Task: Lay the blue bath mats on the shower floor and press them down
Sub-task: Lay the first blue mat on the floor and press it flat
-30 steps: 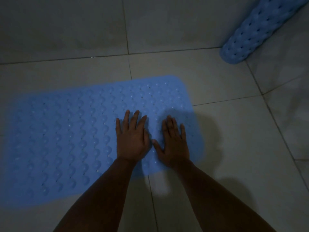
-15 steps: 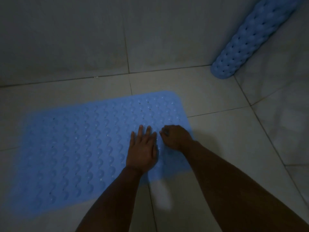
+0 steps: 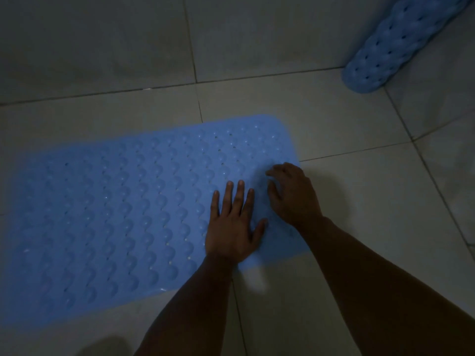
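Note:
A blue bath mat point(image 3: 115, 214) with rows of raised bumps and small holes lies flat on the pale tiled shower floor point(image 3: 359, 201). My left hand point(image 3: 234, 227) presses flat on the mat near its right end, fingers straight and slightly spread. Just to the right, my right hand point(image 3: 293, 196) is over the mat's right edge with loosely bent fingers, their tips at the mat surface, gripping nothing. A second blue mat point(image 3: 390, 44), rolled into a tube, leans in the far right corner.
Tiled walls point(image 3: 102, 42) rise behind the mat and on the right, meeting at the corner where the roll stands. Bare floor tiles lie to the right of the flat mat and in front of it. The light is dim.
My right hand went from flat on the mat to curled, and now sits at the mat's right edge with bent fingers. My left hand stays pressed flat.

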Motion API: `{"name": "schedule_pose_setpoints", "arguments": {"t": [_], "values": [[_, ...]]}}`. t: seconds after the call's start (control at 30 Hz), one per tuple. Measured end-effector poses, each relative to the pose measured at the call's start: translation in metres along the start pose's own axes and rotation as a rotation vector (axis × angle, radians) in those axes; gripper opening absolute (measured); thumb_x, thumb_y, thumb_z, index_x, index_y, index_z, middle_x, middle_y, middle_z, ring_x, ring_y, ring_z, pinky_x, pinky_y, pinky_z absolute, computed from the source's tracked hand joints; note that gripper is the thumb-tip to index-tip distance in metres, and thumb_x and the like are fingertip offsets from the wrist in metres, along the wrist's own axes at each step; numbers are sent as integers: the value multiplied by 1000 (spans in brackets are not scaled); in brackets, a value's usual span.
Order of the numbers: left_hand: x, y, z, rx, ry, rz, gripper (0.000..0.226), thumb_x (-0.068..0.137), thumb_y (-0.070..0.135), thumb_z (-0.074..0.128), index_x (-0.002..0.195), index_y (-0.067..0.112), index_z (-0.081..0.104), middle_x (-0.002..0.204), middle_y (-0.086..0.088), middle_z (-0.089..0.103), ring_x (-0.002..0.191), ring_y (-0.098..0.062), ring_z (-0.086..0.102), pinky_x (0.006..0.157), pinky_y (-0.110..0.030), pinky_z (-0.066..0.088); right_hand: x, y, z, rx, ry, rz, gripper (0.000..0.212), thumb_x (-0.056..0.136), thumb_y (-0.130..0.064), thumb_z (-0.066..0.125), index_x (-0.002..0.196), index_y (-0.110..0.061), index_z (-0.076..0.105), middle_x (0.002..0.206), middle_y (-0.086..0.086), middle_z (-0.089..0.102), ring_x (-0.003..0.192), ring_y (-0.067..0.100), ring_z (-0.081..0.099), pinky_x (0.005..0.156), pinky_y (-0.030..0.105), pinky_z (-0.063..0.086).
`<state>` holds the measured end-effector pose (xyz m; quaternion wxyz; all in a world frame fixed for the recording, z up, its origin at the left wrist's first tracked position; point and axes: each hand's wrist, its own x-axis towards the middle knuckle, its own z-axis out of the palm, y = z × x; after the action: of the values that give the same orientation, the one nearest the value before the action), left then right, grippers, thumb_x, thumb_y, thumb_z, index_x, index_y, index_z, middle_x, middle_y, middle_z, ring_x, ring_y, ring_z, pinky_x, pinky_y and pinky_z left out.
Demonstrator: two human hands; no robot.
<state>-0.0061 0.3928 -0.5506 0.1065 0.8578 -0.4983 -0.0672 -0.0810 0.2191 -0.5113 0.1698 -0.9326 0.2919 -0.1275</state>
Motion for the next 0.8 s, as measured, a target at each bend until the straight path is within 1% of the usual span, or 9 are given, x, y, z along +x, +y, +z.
{"name": "schedule_pose_setpoints", "arguments": {"t": [0.13, 0.33, 0.4, 0.47, 0.5, 0.57, 0.63, 0.7, 0.8], "values": [[0, 1, 1, -18, -30, 16, 82, 99, 69, 30, 162, 16, 22, 171, -10, 8, 159, -30, -3, 124, -60, 10, -7, 5, 6, 23, 9, 20, 36, 91, -33, 51, 118, -17, 68, 124, 8, 64, 124, 29, 54, 96, 43, 49], [15, -5, -19, -100, -247, -12, 99, 84, 84, 18, 163, 24, 18, 172, -9, 1, 158, -33, -8, 125, -58, -4, 0, -20, -16, -31, 17, 5, 36, 91, -33, 49, 116, -17, 69, 118, 6, 68, 116, 28, 61, 92, 41, 51], [17, -16, -42, -278, -299, -26, 87, 87, 70, 22, 157, 19, 36, 168, -13, 24, 156, -35, 14, 125, -53, 14, 1, -37, -26, 7, -21, 27, 33, 90, -31, 51, 115, -19, 69, 114, 4, 69, 108, 27, 66, 88, 41, 53], [1, -35, -64, -298, -108, 0, 64, 91, 45, 37, 139, 10, 60, 143, -15, 59, 139, -39, 49, 107, -52, 47, -2, -57, -28, 42, -53, 23, 33, 90, -29, 53, 117, -18, 69, 114, 5, 70, 108, 28, 67, 90, 40, 52], [-12, -48, -70, -237, -6, 3, 56, 90, 38, 39, 131, 9, 66, 132, -12, 67, 130, -38, 57, 95, -51, 55, -5, -69, -25, 47, -64, -6, 34, 90, -28, 52, 117, -16, 69, 114, 7, 71, 109, 29, 68, 91, 40, 52], [-36, -68, -76, -155, 43, -28, 51, 90, 34, 39, 125, 11, 69, 127, -9, 70, 127, -37, 60, 88, -49, 56, -16, -95, -1, 11, -110, -105, 41, 91, -27, 46, 119, -11, 69, 116, 12, 72, 115, 33, 66, 93, 44, 54], [-52, -84, -75, -88, 39, -82, 52, 90, 35, 39, 126, 12, 68, 131, -8, 67, 132, -36, 56, 91, -48, 51, -36, -122, 35, -48, -183, -184, 50, 93, -30, 39, 130, -7, 63, 131, 14, 65, 129, 34, 57, 100, 53, 50], [-62, -97, -73, -44, 53, -129, 53, 88, 34, 41, 129, 12, 67, 136, -9, 65, 137, -36, 52, 95, -47, 47, -61, -143, 63, -106, -280, -179, 61, 96, -37, 34, 148, -7, 44, 156, 17, 41, 149, 34, 31, 112, 60, 33], [-74, -116, -60, 6, 100, -139, 55, 89, 32, 42, 136, 14, 62, 144, -10, 60, 143, -35, 45, 101, -48, 43, -82, -152, 83, -174, -294, -141, 73, 99, -47, 32, 158, -7, 20, 167, 16, 8, 156, 30, -2, 121, 60, 10]]}}
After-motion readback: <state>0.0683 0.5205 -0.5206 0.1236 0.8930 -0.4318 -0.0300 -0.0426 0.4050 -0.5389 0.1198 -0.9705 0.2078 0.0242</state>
